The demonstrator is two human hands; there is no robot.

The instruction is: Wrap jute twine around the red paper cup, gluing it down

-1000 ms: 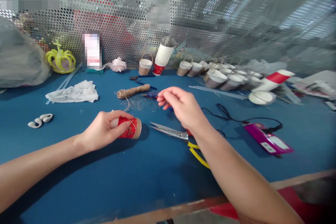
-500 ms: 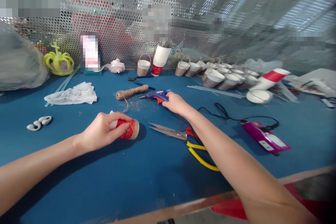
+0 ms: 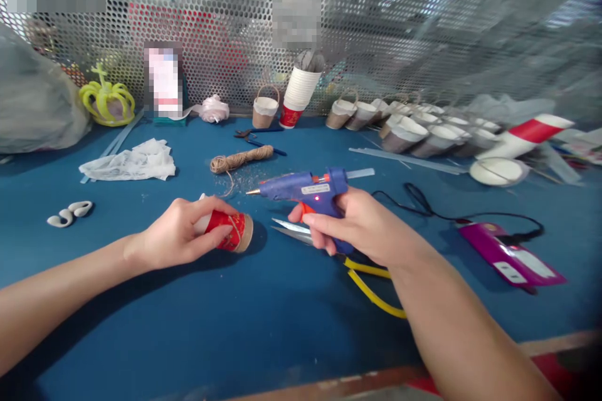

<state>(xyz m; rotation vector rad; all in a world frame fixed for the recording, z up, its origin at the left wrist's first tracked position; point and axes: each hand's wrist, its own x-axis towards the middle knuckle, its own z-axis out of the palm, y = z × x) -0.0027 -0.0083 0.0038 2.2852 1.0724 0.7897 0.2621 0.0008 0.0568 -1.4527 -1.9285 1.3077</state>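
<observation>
My left hand (image 3: 181, 232) is closed around a red paper cup (image 3: 224, 230) lying on its side, with twine wound round its rim end. From that cup a strand runs to a bundle of brown twine (image 3: 242, 159) just behind. In my right hand (image 3: 350, 222) is a blue hot glue gun (image 3: 301, 188), gripped by its handle with a finger at the orange trigger. A small red light glows on it, and a clear glue stick sticks out of its back. The metal nozzle points left, above and apart from the cup. Scissors (image 3: 371, 291) with yellow handles lie below my right hand, partly hidden.
Pliers (image 3: 261, 133) lie behind the twine. Several small twine-wrapped cups (image 3: 404, 133) stand at the back right, near a cup stack (image 3: 301, 89). A purple power strip (image 3: 510, 257) with a black cord lies right. White cloth (image 3: 132, 161) and earbuds (image 3: 70, 213) lie left.
My right hand has lifted the glue gun off the table and brought it closer to me, above the scissors. My left hand stays on the cup. The view has shifted slightly.
</observation>
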